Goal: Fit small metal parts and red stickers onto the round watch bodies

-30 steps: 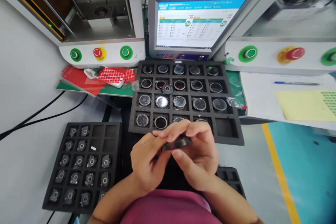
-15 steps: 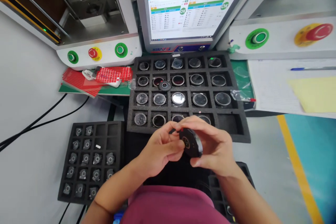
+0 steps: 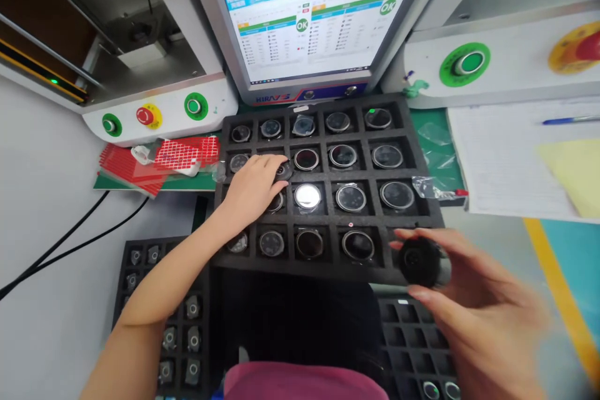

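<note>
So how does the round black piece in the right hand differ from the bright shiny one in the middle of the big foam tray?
The black piece is held up in the right hand, clear of any pocket; the shiny piece lies flat in a pocket of the foam tray. The black piece looks dark and matte, while the shiny piece glares bright white. The black piece also appears larger, being nearer the camera. Both are round discs.

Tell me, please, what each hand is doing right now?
Left hand: fingertips on a small round part on the foam tray; grasp unclear.
Right hand: closed on a black round watch case.
</note>
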Motion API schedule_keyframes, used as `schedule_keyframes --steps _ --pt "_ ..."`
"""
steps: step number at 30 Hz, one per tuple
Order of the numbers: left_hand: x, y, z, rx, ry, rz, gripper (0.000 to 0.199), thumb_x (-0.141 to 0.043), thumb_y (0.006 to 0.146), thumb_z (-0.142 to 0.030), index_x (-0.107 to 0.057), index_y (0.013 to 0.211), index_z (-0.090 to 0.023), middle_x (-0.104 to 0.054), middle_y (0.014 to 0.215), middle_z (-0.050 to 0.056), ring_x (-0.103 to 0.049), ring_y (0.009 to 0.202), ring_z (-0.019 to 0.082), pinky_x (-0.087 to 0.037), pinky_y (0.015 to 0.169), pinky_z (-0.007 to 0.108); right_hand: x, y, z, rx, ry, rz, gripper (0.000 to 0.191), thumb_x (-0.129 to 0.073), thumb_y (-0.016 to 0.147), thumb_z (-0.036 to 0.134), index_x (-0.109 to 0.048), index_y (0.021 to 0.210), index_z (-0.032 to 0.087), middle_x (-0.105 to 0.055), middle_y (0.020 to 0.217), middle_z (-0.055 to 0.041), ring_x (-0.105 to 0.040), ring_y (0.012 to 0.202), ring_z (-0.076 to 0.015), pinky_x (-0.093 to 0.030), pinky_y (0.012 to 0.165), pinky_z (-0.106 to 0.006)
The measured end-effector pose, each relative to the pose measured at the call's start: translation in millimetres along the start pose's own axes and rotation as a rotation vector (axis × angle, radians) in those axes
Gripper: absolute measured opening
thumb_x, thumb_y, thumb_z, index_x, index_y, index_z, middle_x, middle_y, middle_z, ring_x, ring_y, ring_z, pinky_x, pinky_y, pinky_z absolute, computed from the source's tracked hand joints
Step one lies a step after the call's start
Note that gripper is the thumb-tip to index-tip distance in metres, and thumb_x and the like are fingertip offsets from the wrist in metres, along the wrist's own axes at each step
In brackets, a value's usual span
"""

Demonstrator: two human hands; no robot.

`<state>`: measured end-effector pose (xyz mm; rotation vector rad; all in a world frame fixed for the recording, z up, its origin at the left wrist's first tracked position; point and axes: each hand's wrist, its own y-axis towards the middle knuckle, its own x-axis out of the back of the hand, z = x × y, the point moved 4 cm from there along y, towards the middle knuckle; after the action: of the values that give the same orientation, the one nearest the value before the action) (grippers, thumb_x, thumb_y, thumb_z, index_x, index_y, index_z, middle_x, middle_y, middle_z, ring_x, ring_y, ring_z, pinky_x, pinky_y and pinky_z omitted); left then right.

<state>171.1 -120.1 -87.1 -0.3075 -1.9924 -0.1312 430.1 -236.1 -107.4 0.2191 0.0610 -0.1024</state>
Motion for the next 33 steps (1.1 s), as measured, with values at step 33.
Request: schedule_keyframes --steps 33 --pt "13.8 66 22 0.185 -0.006 -0.141 0.011 -0.076 0.084 -0.026 -0.071 0.087 -0.017 -0.073 0.101 0.01 -0.068 0.105 0.029 -0.052 0.096 0.041 -82 200 -45 0.319 -1.264 0.752 0.045 -0.074 0.084 0.042 -0.07 0.122 0.017 -0.072 0.119 -0.0138 -0.071 0.107 -0.0314 -0.057 0.09 -0.04"
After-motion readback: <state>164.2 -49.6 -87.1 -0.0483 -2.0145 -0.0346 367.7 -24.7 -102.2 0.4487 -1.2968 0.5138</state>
